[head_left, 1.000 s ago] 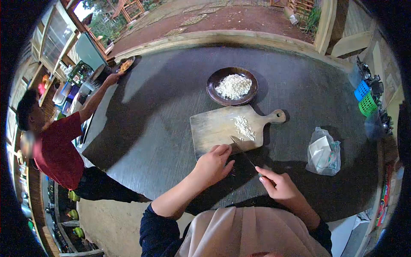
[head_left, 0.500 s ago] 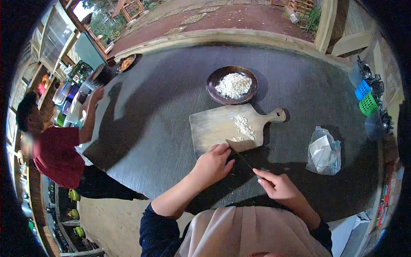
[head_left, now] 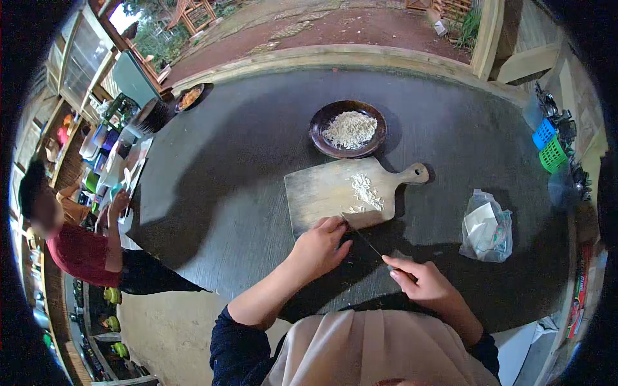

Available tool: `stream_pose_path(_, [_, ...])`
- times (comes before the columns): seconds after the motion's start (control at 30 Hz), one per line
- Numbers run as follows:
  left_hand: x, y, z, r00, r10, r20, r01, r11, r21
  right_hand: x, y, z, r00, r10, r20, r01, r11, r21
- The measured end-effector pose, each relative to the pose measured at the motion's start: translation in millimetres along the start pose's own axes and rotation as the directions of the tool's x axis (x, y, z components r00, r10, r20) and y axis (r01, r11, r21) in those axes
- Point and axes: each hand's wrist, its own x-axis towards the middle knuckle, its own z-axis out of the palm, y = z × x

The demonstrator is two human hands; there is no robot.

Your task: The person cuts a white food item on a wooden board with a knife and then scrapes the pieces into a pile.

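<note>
A knife is held by its handle in my right hand, its thin blade slanting up and left to the near edge of the wooden cutting board. My left hand rests on that edge beside the knife tip, fingers curled together; whatever they may pinch is hidden. Thin white shreds lie on the right part of the board. Just beyond the board, a dark brown plate carries a heap of similar white shreds.
A clear plastic bag with white contents lies to the right. Blue and green baskets of cutlery stand at the right edge. At far left, a person in a red shirt stands near stacked dark plates and a dish of orange food.
The person at the left has drawn an arm back from near the stacked plates, down to the side counter, and leaned left. My hands, the knife and the board stay nearly the same.
</note>
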Motion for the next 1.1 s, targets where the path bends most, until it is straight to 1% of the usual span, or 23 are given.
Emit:
stream_pose_path(0.03, [0.7,-0.7,0.1,1.0,0.006,0.009,-0.006,1.0,0.001,-0.1,-0.1,2.0,1.0,0.003,0.001,-0.003,1.0,0.002])
stream_pose_path(0.1, [0.6,-0.9,1.0,1.0,0.01,0.015,-0.01,1.0,0.0,0.3,-2.0,6.3,0.999,-0.04,-0.016,0.038,0.993,-0.11])
stream_pose_path(0.2, [-0.1,-1.1,1.8,1.0,-0.01,0.022,0.01,1.0,-0.017,1.4,3.9,13.3,0.999,-0.037,-0.011,0.035,0.989,-0.142])
stream_pose_path(0.3, [0.2,-0.9,0.9,1.0,0.002,0.0,-0.002,1.0,-0.014,1.2,-8.5,7.4,1.0,-0.011,-0.021,0.01,0.996,-0.085])
stream_pose_path(0.4, [0.1,-0.4,-0.6,1.0,0.002,-0.001,-0.002,1.0,-0.017,-1.5,-13.1,4.7,1.0,0.02,-0.018,-0.021,0.997,-0.069])
stream_pose_path(0.63, [-0.4,-1.7,2.0,1.0,0.0,-0.014,0.0,1.0,0.002,-3.7,-16.2,-2.1,0.995,0.095,0.031,-0.092,0.993,-0.076])
stream_pose_path(0.73, [0.6,0.6,-0.5,1.0,-0.012,-0.009,0.012,1.0,0.004,-1.8,-7.7,0.0,0.998,0.064,0.021,-0.063,0.998,-0.021])
stream_pose_path(0.8, [0.7,1.1,-1.0,1.0,-0.022,0.0,0.022,1.0,0.004,-0.6,-3.8,2.1,1.0,0.005,-0.007,-0.005,1.0,-0.003])
stream_pose_path(0.93, [-1.0,-2.0,2.4,1.0,-0.013,-0.006,0.013,1.0,-0.017,2.2,-3.7,8.5,0.999,-0.018,-0.027,0.017,0.999,-0.04])
stream_pose_path(1.0, [-0.3,-2.0,1.2,1.0,-0.007,-0.02,0.007,1.0,-0.017,1.9,-7.1,7.5,0.999,-0.008,-0.031,0.008,1.0,-0.017])
stream_pose_path(1.03, [0.8,-0.9,-0.3,1.0,-0.01,0.001,0.01,1.0,-0.014,1.9,-5.2,7.9,0.999,-0.011,-0.031,0.011,1.0,-0.018])
stream_pose_path(1.1, [1.2,-1.1,-0.9,1.0,-0.017,0.021,0.017,1.0,-0.013,0.4,0.9,9.5,0.998,-0.049,-0.044,0.049,0.999,0.01])
